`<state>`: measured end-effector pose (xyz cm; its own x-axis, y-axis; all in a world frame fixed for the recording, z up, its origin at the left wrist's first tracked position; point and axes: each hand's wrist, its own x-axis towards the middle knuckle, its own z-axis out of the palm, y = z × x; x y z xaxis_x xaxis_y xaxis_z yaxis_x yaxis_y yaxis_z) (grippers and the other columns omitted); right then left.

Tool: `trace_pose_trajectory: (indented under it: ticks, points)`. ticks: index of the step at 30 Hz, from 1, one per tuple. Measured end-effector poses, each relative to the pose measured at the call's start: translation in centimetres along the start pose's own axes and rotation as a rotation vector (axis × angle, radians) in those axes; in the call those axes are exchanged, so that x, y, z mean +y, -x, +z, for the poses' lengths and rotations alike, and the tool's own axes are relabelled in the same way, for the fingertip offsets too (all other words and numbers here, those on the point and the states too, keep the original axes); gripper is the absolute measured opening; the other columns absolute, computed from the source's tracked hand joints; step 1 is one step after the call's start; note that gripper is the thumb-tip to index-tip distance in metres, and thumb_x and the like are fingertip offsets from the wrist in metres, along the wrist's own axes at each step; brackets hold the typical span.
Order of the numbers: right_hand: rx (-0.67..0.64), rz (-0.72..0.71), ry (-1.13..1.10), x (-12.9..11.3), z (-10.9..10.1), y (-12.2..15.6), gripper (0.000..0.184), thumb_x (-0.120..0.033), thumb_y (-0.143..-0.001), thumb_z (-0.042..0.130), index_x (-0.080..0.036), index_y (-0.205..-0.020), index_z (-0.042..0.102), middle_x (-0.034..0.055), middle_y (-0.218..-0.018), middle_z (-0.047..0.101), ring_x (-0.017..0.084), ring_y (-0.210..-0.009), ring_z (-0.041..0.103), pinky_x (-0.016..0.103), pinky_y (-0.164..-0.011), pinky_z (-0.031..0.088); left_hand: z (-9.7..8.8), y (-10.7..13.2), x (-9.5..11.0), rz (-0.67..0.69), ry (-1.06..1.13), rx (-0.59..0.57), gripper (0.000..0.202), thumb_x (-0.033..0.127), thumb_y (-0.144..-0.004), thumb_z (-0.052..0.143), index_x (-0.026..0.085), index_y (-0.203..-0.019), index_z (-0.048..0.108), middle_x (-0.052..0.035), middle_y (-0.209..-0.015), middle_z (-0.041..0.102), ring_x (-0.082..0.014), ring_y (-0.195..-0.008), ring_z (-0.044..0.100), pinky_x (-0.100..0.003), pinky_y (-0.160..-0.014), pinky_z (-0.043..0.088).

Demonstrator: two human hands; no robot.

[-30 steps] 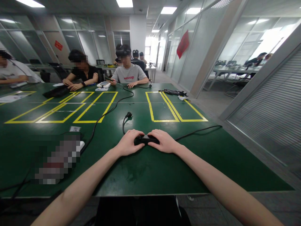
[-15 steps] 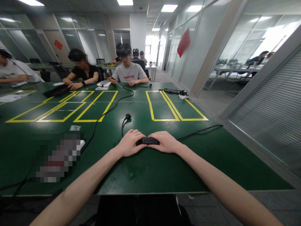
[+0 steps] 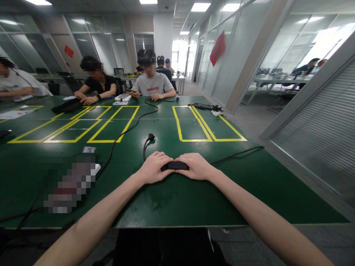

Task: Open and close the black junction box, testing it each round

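Both of my hands grip a black power adapter (image 3: 178, 166) low over the near middle of the green table (image 3: 155, 214). My left hand (image 3: 155, 168) wraps its left end, fingers on top and thumb along the near side. Round the right end my right hand (image 3: 195, 166) is closed in the same way. The hands hide both ends of the adapter. Beyond my left hand a black cord rises to a plug (image 3: 151, 137), its pins pointing right. Another black cable (image 3: 238, 154) runs out from behind my right hand toward the table's right edge.
A pixelated object (image 3: 72, 186) lies to the left, near a paper tag (image 3: 89, 149). A long black cable (image 3: 133, 126) crosses the table. Yellow tape outlines (image 3: 181, 125) mark the surface. A folded black stand (image 3: 206, 107) lies far right. Several people sit opposite.
My hands and the adapter stay put, with only a slight shift of the view. Across the table, the person in grey has moved the thin object in one hand. A dark item shows at far left.
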<state>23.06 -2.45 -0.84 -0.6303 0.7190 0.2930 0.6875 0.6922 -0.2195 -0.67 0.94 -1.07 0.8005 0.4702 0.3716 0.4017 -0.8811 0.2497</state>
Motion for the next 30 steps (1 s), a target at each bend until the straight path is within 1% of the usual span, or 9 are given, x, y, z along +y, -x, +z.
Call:
trace_pose_trajectory:
  ticks: [3,5,9,12,15,20,24,26,30]
  points:
    - [-0.013,-0.030,0.040,-0.1,-0.1,0.1,0.028,-0.041,-0.099,0.062,-0.017,-0.108,0.071,0.0096,-0.091,0.076,0.024,-0.086,0.072,0.032,-0.078,0.049,0.1,0.0,0.1,0.032,-0.006,0.034,0.030,0.041,-0.096,0.065,0.019,-0.116,0.067,-0.0073,-0.106,0.076,-0.0239,-0.096,0.068,-0.039,-0.090,0.047]
    - [-0.015,-0.038,0.056,-0.2,-0.2,0.1,0.028,-0.041,-0.098,0.062,-0.016,-0.108,0.071,0.0098,-0.090,0.076,0.024,-0.086,0.071,0.033,-0.078,0.049,0.1,0.0,0.1,0.041,-0.003,0.031,0.033,0.044,-0.096,0.065,0.018,-0.117,0.067,-0.0081,-0.107,0.076,-0.0238,-0.096,0.068,-0.039,-0.090,0.048]
    - [-0.015,-0.022,0.018,-0.2,-0.7,0.2,0.030,-0.043,-0.095,0.067,-0.018,-0.112,0.072,0.0083,-0.092,0.076,0.024,-0.087,0.071,0.032,-0.076,0.049,0.0,0.0,0.0,0.043,0.007,-0.016,0.032,0.046,-0.101,0.057,0.017,-0.108,0.069,-0.0091,-0.101,0.075,-0.0235,-0.093,0.068,-0.037,-0.087,0.049]
    - [-0.044,0.032,-0.013,0.0,-1.2,0.4,0.027,-0.043,-0.092,0.071,-0.020,-0.104,0.072,0.0069,-0.093,0.075,0.023,-0.085,0.071,0.031,-0.072,0.047,-0.1,0.0,-0.1,0.013,0.049,-0.019,0.033,0.048,-0.101,0.057,0.017,-0.102,0.068,-0.0087,-0.097,0.074,-0.0236,-0.090,0.067,-0.037,-0.084,0.049]
    - [-0.064,0.069,-0.014,0.1,-1.4,0.7,0.025,-0.043,-0.095,0.068,-0.018,-0.094,0.070,0.0069,-0.088,0.074,0.022,-0.081,0.070,0.030,-0.069,0.045,-0.1,0.0,-0.1,-0.024,0.082,-0.005,0.030,0.046,-0.101,0.057,0.018,-0.104,0.067,-0.0082,-0.097,0.074,-0.0235,-0.091,0.067,-0.035,-0.083,0.050]
    - [-0.043,0.024,0.010,0.1,-1.1,0.8,0.027,-0.045,-0.096,0.067,-0.018,-0.092,0.069,0.0080,-0.086,0.074,0.022,-0.079,0.069,0.030,-0.069,0.044,0.1,0.0,0.3,-0.046,0.044,-0.018,0.033,0.047,-0.096,0.065,0.019,-0.112,0.065,-0.0074,-0.101,0.074,-0.0236,-0.090,0.068,-0.035,-0.081,0.050]
    - [-0.030,0.021,-0.009,-0.1,-1.0,0.7,0.027,-0.045,-0.094,0.070,-0.018,-0.094,0.070,0.0066,-0.085,0.073,0.022,-0.080,0.069,0.029,-0.069,0.044,0.2,0.0,0.4,-0.055,-0.001,-0.043,0.023,0.042,-0.097,0.064,0.020,-0.105,0.066,-0.0054,-0.095,0.074,-0.0228,-0.087,0.068,-0.034,-0.081,0.048]
    - [-0.044,0.019,-0.018,-0.1,-1.0,0.7,0.027,-0.045,-0.092,0.072,-0.019,-0.095,0.070,0.0060,-0.086,0.073,0.022,-0.080,0.069,0.029,-0.069,0.044,0.2,0.0,0.4,-0.049,-0.011,-0.052,0.024,0.042,-0.096,0.065,0.020,-0.102,0.066,-0.0051,-0.092,0.074,-0.0229,-0.086,0.068,-0.034,-0.081,0.047]
    - [-0.013,-0.014,-0.020,0.0,-0.8,0.7,0.025,-0.042,-0.099,0.062,-0.019,-0.099,0.071,0.0067,-0.086,0.073,0.021,-0.080,0.068,0.030,-0.070,0.045,0.2,0.0,0.5,-0.068,0.014,-0.040,0.024,0.043,-0.097,0.063,0.020,-0.105,0.066,-0.0058,-0.096,0.075,-0.0233,-0.088,0.070,-0.035,-0.084,0.049]
